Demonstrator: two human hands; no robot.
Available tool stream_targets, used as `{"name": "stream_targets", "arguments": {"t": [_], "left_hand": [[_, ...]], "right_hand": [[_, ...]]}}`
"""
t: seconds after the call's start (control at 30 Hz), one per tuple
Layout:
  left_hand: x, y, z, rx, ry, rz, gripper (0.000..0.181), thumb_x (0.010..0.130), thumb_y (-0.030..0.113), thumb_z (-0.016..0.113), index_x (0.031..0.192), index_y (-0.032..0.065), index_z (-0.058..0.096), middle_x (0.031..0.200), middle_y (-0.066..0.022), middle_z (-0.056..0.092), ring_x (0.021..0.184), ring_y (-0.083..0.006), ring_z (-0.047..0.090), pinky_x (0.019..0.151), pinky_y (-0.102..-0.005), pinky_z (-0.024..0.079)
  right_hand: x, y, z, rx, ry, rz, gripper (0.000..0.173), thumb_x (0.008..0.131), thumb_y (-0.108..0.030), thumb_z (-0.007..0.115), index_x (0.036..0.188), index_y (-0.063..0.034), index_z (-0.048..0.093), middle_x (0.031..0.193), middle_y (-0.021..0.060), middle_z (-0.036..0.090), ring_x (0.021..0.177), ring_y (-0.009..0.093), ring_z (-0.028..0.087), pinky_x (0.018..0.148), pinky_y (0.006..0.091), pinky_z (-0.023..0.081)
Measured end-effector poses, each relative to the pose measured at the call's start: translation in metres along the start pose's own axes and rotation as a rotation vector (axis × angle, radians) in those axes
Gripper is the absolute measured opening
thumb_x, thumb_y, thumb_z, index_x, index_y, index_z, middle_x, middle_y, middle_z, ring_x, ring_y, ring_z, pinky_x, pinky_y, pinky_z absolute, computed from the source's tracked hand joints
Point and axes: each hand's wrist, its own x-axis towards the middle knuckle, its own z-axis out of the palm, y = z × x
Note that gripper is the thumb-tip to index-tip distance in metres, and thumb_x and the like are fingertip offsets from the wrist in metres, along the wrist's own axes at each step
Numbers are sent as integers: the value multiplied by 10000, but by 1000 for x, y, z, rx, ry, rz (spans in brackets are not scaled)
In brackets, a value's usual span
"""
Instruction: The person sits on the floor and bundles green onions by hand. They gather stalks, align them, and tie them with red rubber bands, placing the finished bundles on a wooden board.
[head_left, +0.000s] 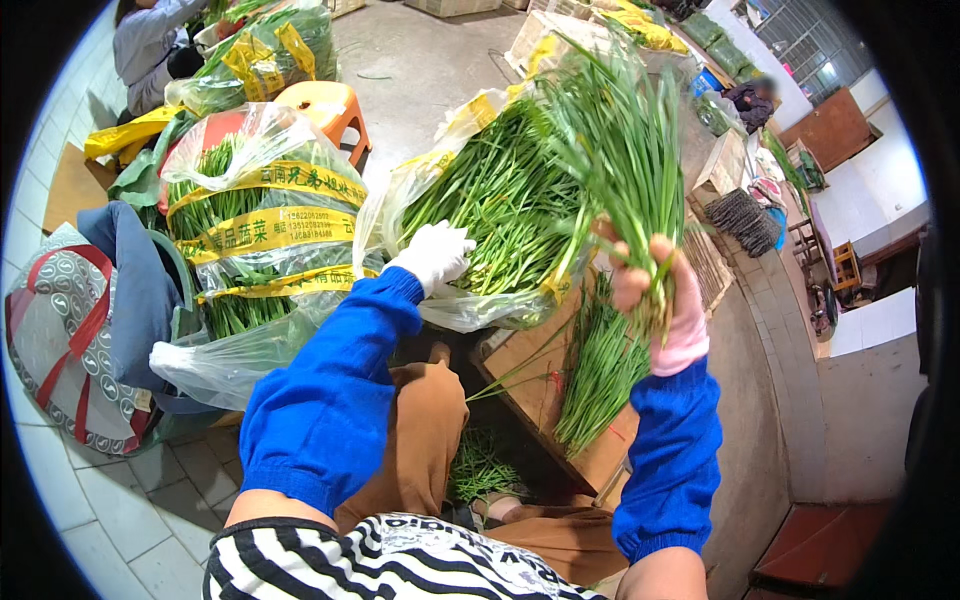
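Note:
My right hand (675, 300), in a pink glove with bare fingertips, grips the pale stem ends of a bunch of garlic chives (637, 157). The leaves point up and away from me and are partly blurred. In a white glove, my left hand (435, 259) rests with curled fingers at the near left side of the loose chives (502, 202). Whether it holds any stems is hidden. Those chives lie in an opened clear plastic bag (480, 309). Below my right hand, another pile of chives (600, 375) lies on a wooden board (525, 382) with red ties.
Left of me stands a full chive bag bound with yellow printed tape (262, 232). Beyond it are an orange stool (322, 105) and a person's sleeve (150, 37). A patterned tote bag (67, 337) sits far left. Chive scraps (480, 465) lie by my feet. Another person (750, 101) is at right.

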Motion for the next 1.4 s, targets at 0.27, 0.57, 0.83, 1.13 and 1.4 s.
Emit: {"name": "stream_targets", "arguments": {"t": [0.27,0.57,0.83,1.13,1.4], "left_hand": [[-94,83,-15,-2231,-361,0,615,854,589,526,1188,74,548,1127,-78,589,987,-175,577,816,-323,471],[-115,187,56,-2034,-111,38,421,866,382,632,1075,17,620,991,-30,640,861,-123,573,805,-273,441],[-135,208,129,-2376,-132,-344,246,803,193,678,993,37,665,886,-74,674,805,-185,645,752,-310,519],[-191,240,50,-1917,-251,105,557,776,126,694,1288,47,491,1193,-40,577,1085,-145,533,937,-294,414],[-156,235,8,-1568,-392,469,544,748,114,733,1249,43,535,1195,-46,591,1080,-145,519,951,-292,394]], "right_hand": [[-64,67,-49,90,201,40,373,857,-247,613,1020,84,558,762,46,558,650,113,515,563,253,455],[-64,185,-113,-1420,550,-165,397,724,-292,681,961,17,603,829,157,669,755,295,659,694,358,521],[-134,211,-84,-1767,374,-8,953,689,-486,657,1367,66,279,1058,263,594,974,370,609,865,379,488],[-152,154,-131,-265,285,-119,772,804,-341,717,1385,-21,322,1282,83,490,1088,180,494,961,313,389],[-136,43,-31,-441,135,-333,469,806,-246,701,1202,-27,579,1108,67,636,985,148,600,880,282,467]]}}
